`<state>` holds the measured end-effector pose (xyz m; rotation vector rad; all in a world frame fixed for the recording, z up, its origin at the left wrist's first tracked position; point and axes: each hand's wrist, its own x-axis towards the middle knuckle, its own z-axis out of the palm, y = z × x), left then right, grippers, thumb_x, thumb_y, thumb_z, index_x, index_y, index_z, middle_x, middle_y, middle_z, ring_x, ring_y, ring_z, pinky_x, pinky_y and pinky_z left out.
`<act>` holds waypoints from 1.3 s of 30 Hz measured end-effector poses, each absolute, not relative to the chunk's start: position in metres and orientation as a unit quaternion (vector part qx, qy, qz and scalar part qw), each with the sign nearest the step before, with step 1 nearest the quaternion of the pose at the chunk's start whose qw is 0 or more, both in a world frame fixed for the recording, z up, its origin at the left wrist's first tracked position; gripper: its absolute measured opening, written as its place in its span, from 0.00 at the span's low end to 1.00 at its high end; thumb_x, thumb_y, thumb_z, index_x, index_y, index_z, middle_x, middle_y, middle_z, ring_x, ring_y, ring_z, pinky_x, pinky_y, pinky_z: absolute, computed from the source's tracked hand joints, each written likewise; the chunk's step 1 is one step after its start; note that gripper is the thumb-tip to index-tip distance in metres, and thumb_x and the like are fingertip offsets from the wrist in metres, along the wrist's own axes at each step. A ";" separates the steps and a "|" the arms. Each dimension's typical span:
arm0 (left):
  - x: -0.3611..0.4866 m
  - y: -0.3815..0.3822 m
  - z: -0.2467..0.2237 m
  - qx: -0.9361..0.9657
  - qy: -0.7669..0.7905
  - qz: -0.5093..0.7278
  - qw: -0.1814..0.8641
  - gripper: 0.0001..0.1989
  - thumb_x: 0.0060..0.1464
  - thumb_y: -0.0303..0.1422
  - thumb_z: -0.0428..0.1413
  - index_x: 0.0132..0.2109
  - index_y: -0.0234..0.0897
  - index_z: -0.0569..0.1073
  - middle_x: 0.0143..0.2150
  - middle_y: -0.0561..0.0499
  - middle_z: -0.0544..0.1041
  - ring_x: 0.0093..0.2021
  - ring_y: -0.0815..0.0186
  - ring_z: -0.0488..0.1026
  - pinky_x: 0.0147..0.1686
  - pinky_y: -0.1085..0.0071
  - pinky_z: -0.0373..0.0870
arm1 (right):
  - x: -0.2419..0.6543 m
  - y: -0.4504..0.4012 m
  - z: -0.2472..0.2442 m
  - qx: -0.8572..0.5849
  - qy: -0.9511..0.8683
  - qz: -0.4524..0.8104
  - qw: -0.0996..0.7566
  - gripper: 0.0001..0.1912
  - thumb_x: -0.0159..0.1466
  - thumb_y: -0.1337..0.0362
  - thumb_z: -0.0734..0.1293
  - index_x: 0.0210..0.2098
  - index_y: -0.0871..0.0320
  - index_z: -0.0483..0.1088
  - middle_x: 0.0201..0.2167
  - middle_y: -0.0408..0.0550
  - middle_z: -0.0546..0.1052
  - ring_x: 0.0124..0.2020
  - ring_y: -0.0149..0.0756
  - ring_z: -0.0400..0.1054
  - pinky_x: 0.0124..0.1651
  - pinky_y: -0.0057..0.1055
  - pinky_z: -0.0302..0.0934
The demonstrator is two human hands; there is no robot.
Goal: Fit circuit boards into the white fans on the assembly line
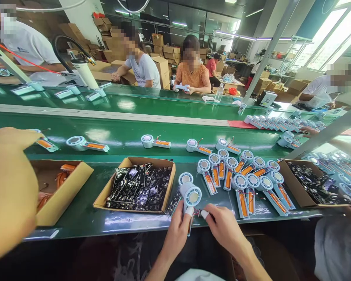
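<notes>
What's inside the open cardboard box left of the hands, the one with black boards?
Black circuit boards, heaped. The box bottom and lower layers are covered.

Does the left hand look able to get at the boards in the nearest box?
Probably yes: the box is open-topped and close, with only loose boards between. The left hand holds a fan, though, so its fingers may need freeing.

Passage to the left is blocked by the tall walls of the carton of black boards point(169, 186); the right is crowded by clustered fan units point(253, 180). A bare belt stretch point(125, 142) is left open between spaced units.
</notes>
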<state>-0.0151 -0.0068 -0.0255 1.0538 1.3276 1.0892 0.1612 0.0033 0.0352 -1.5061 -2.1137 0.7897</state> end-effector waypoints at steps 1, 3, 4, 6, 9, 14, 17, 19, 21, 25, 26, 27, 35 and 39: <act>-0.015 -0.006 -0.023 0.446 0.554 0.459 0.532 0.22 0.60 0.44 0.54 0.57 0.39 0.73 0.52 0.43 0.79 0.52 0.54 0.75 0.52 0.62 0.71 | 0.161 0.003 0.041 -0.516 -0.786 0.294 0.174 0.09 0.68 0.64 0.61 0.33 0.55 0.72 0.26 0.45 0.77 0.27 0.35 0.68 0.31 0.28 0.53; -0.014 -0.006 -0.017 0.449 0.551 0.453 0.538 0.20 0.59 0.43 0.55 0.55 0.39 0.74 0.48 0.44 0.81 0.48 0.55 0.76 0.49 0.63 0.72 | 0.159 0.002 0.051 -0.450 -0.820 0.332 0.123 0.04 0.64 0.63 0.68 0.32 0.54 0.72 0.22 0.41 0.75 0.23 0.32 0.65 0.28 0.27 0.50; -0.013 -0.005 -0.014 0.448 0.548 0.448 0.546 0.19 0.59 0.43 0.55 0.53 0.39 0.75 0.45 0.45 0.81 0.47 0.55 0.76 0.48 0.64 0.72 | 0.158 0.002 0.054 -0.424 -0.828 0.347 0.118 0.03 0.62 0.64 0.69 0.31 0.55 0.72 0.22 0.40 0.74 0.22 0.32 0.64 0.27 0.26 0.50; -0.010 -0.005 -0.009 0.434 0.535 0.439 0.577 0.17 0.58 0.43 0.55 0.49 0.38 0.77 0.41 0.47 0.81 0.43 0.57 0.76 0.45 0.65 0.73 | 0.155 0.003 0.053 -0.402 -0.821 0.381 0.138 0.06 0.62 0.66 0.68 0.28 0.55 0.70 0.22 0.40 0.73 0.22 0.30 0.62 0.27 0.26 0.50; -0.006 -0.006 -0.007 0.376 0.484 0.442 0.655 0.19 0.59 0.45 0.52 0.46 0.37 0.77 0.36 0.50 0.79 0.38 0.60 0.76 0.39 0.67 0.73 | 0.150 0.004 0.041 -0.417 -0.748 0.479 0.191 0.15 0.68 0.63 0.63 0.24 0.56 0.67 0.19 0.39 0.70 0.21 0.29 0.62 0.29 0.25 0.52; -0.005 -0.009 -0.011 0.295 0.400 0.478 0.725 0.23 0.57 0.47 0.54 0.53 0.37 0.75 0.45 0.46 0.81 0.49 0.56 0.77 0.48 0.63 0.73 | 0.144 -0.001 0.015 -0.457 -0.614 0.570 0.297 0.29 0.71 0.44 0.57 0.21 0.55 0.57 0.13 0.36 0.60 0.16 0.25 0.51 0.23 0.24 0.47; -0.006 -0.010 -0.009 0.327 0.435 0.455 0.705 0.24 0.55 0.45 0.59 0.56 0.41 0.74 0.54 0.47 0.79 0.62 0.53 0.69 0.60 0.61 0.67 | 0.141 -0.003 0.010 -0.472 -0.589 0.564 0.336 0.31 0.70 0.39 0.56 0.22 0.55 0.55 0.13 0.35 0.58 0.16 0.24 0.48 0.22 0.24 0.44; -0.006 -0.009 -0.007 0.373 0.448 0.432 0.688 0.26 0.55 0.44 0.59 0.58 0.41 0.72 0.58 0.47 0.77 0.66 0.52 0.64 0.64 0.59 0.63 | 0.139 -0.004 0.009 -0.474 -0.566 0.578 0.349 0.32 0.68 0.36 0.56 0.21 0.54 0.54 0.13 0.34 0.56 0.16 0.24 0.47 0.20 0.24 0.42; -0.004 -0.009 -0.007 0.408 0.455 0.422 0.670 0.28 0.56 0.46 0.58 0.59 0.39 0.71 0.60 0.45 0.75 0.68 0.50 0.62 0.66 0.56 0.60 | 0.137 -0.004 0.009 -0.475 -0.538 0.597 0.358 0.32 0.67 0.35 0.56 0.21 0.54 0.53 0.12 0.34 0.55 0.15 0.23 0.46 0.19 0.24 0.41; -0.002 -0.011 -0.019 0.414 0.525 0.431 0.606 0.27 0.57 0.46 0.57 0.59 0.38 0.71 0.66 0.41 0.70 0.70 0.48 0.59 0.69 0.53 0.53 | 0.136 -0.011 0.011 -0.492 -0.519 0.581 0.389 0.28 0.68 0.38 0.59 0.26 0.55 0.59 0.15 0.33 0.56 0.16 0.24 0.48 0.19 0.24 0.44; -0.002 -0.012 -0.022 0.409 0.546 0.432 0.590 0.25 0.57 0.46 0.56 0.58 0.38 0.72 0.67 0.41 0.69 0.70 0.48 0.58 0.69 0.53 0.52 | 0.136 -0.014 0.012 -0.501 -0.529 0.559 0.397 0.24 0.68 0.41 0.61 0.31 0.56 0.63 0.17 0.33 0.59 0.17 0.25 0.51 0.20 0.23 0.47; -0.002 -0.012 -0.025 0.407 0.563 0.433 0.575 0.23 0.57 0.45 0.56 0.56 0.38 0.73 0.67 0.41 0.69 0.70 0.48 0.58 0.69 0.53 0.52 | 0.136 -0.018 0.012 -0.510 -0.544 0.531 0.402 0.20 0.68 0.44 0.63 0.37 0.57 0.66 0.19 0.34 0.62 0.19 0.26 0.54 0.22 0.23 0.50; -0.002 -0.005 -0.027 0.410 0.569 0.451 0.552 0.17 0.59 0.40 0.53 0.52 0.41 0.75 0.63 0.44 0.73 0.70 0.51 0.59 0.69 0.55 0.55 | 0.130 -0.035 -0.005 -0.543 -0.620 0.350 0.445 0.21 0.70 0.62 0.62 0.62 0.53 0.69 0.55 0.54 0.77 0.53 0.45 0.74 0.55 0.40 0.69; 0.003 -0.007 -0.021 0.379 0.540 0.453 0.599 0.23 0.60 0.40 0.50 0.60 0.38 0.70 0.68 0.44 0.68 0.73 0.53 0.51 0.70 0.56 0.51 | 0.127 -0.032 -0.011 -0.549 -0.661 0.266 0.437 0.25 0.70 0.66 0.59 0.66 0.52 0.64 0.53 0.55 0.78 0.51 0.45 0.76 0.50 0.38 0.72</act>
